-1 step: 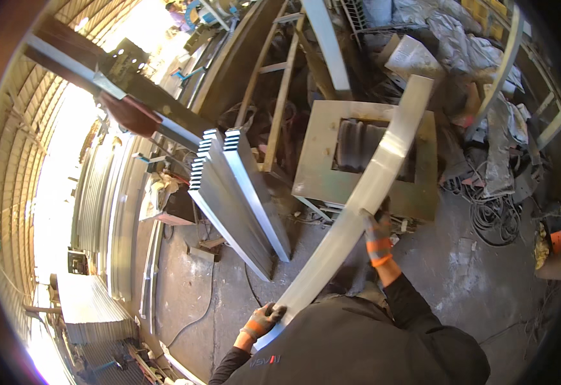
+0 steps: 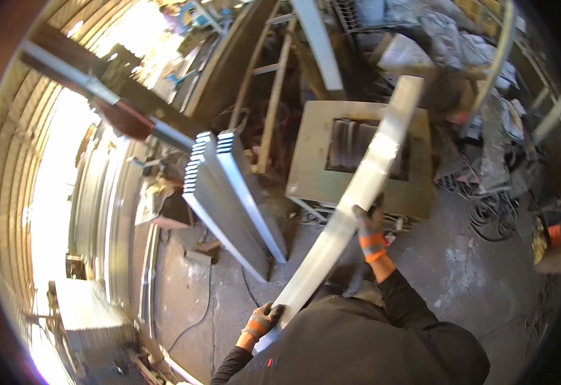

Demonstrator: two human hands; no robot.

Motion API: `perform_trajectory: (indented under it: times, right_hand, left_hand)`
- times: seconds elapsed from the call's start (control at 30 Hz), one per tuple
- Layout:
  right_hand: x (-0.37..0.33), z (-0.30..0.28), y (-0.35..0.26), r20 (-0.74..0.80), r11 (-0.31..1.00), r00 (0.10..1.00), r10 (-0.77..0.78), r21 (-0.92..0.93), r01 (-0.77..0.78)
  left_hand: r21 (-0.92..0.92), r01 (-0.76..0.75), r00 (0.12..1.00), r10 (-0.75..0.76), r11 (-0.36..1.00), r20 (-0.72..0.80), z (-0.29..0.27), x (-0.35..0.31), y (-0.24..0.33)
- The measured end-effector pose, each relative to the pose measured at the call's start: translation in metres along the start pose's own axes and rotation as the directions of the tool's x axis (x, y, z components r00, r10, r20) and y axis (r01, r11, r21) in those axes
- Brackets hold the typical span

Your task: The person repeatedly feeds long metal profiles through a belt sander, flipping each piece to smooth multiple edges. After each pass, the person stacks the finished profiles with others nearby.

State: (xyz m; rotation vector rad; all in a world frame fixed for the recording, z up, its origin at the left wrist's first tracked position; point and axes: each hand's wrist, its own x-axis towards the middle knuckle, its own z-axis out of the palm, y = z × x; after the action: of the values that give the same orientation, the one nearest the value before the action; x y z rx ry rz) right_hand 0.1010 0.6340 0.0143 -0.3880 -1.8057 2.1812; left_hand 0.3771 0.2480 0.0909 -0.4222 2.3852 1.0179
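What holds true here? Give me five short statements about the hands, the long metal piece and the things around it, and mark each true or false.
1. Both hands wear gloves with orange cuffs. True: left hand, right hand.
2. The long pale metal bar is held by one hand only. False: the left hand grips its near end and the right hand grips it further up.
3. A stack of grey metal profiles lies to the left of the bar. True.
4. The bar lies flat on the concrete floor. False: it is held up in the air, at a slant.
5. Coiled black cables lie on the floor to the right. True.
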Motion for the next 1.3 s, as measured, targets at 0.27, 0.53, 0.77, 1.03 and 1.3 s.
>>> perform_trajectory:
  times: [0.27,0.53,0.77,1.03,1.3]
  right_hand:
    - [0.182,0.015,0.058,0.361,0.174,0.879,-0.312,-0.887,0.427]
    - [0.431,0.038,0.087,0.303,0.003,0.949,0.089,-0.953,0.304]
    - [0.438,-0.005,0.125,0.377,-0.011,0.886,-0.269,-0.921,0.389]
    - [0.236,-0.011,0.107,0.364,0.063,0.876,-0.316,-0.913,0.402]
    - [-0.024,-0.023,0.123,0.337,0.176,0.891,-0.304,-0.899,0.4]
  left_hand:
    - [-0.55,0.249,0.958,-0.12,0.797,0.261,0.168,0.146,0.027]
    - [-0.729,0.64,0.722,0.132,0.242,0.679,0.234,0.322,0.194]
    - [-0.818,0.175,0.833,0.362,0.547,0.42,0.26,0.334,0.185]
    - [-0.785,0.239,0.877,0.22,0.572,0.427,0.275,0.188,0.066]
    - [-0.692,0.709,0.687,0.094,0.132,0.721,0.286,0.014,-0.111]
